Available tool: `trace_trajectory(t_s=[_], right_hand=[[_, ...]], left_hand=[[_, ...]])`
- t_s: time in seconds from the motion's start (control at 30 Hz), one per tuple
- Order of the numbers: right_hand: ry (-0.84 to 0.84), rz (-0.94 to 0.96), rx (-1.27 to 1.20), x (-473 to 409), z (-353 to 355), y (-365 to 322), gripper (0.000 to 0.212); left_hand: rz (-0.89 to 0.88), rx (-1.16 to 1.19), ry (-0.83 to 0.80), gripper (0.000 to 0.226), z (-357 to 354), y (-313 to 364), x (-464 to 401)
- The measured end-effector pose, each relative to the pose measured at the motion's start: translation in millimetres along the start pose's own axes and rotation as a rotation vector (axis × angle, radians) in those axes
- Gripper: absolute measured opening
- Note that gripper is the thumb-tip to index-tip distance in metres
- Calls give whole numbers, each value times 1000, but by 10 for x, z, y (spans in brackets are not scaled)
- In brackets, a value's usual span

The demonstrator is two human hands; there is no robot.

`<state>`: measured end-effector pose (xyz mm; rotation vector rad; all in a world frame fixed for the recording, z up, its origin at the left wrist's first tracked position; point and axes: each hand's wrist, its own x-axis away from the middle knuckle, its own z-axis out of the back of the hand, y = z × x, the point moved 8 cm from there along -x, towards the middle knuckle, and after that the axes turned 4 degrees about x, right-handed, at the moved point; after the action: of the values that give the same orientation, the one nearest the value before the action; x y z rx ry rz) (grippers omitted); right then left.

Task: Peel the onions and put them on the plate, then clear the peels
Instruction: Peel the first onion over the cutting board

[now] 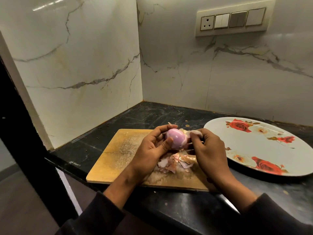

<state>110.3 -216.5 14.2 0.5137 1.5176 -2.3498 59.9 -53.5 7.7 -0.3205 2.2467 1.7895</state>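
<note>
Black counter (138, 119), marble walls | left hand (149, 150) fingers cup onion (176, 139) | right hand (208, 150) fingers pinch peel (194, 132)

A black stone countertop (135, 119), scuffed and streaked with pale marks, fills a corner between marble-look walls. 2 things lie directly on it. A wooden cutting board (118, 153) sits near the front edge, its surface worn and scored. A round white plate (250, 146) printed with red roses lies flat just to the right of the board. A few small pale specks dot the dark stone by the front edge.
</note>
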Motion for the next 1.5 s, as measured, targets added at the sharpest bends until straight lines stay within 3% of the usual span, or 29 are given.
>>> trace_trajectory(t_s=[0.1, 0.23, 0.33, 0.4, 0.5, 0.57, 0.67, 0.83, 1.13, 1.5], right_hand=[[-27, 157, 281, 56, -60, -143, 21], [-101, 220, 390, 79, -146, -183, 20], [-189, 238, 427, 113, -214, -197, 33], [-166, 231, 387, 124, -172, -231, 37], [-73, 193, 106, 101, -61, -273, 22], [-136, 156, -35, 121, -95, -303, 41], [-161, 218, 11, 179, -134, -357, 58], [-102, 231, 21, 124, -129, -291, 38], [-57, 356, 222, 170, -200, -400, 24], [-27, 315, 207, 170, -155, -397, 20]], left_hand=[[4, 58, 75, 36, 49, -1, -15], [21, 35, 147, 38, 119, -36, -27], [22, 9, 178, 42, 151, -52, -32], [13, -7, 189, 43, 159, -41, -34], [11, 4, 182, 44, 159, -42, -36], [20, 22, 163, 45, 143, -52, -33], [23, 34, 136, 48, 111, -60, -25], [5, -5, 130, 47, 117, -52, -31], [-64, -88, 83, 46, 71, -4, -28], [-61, -77, 37, 44, 50, -30, -28]])
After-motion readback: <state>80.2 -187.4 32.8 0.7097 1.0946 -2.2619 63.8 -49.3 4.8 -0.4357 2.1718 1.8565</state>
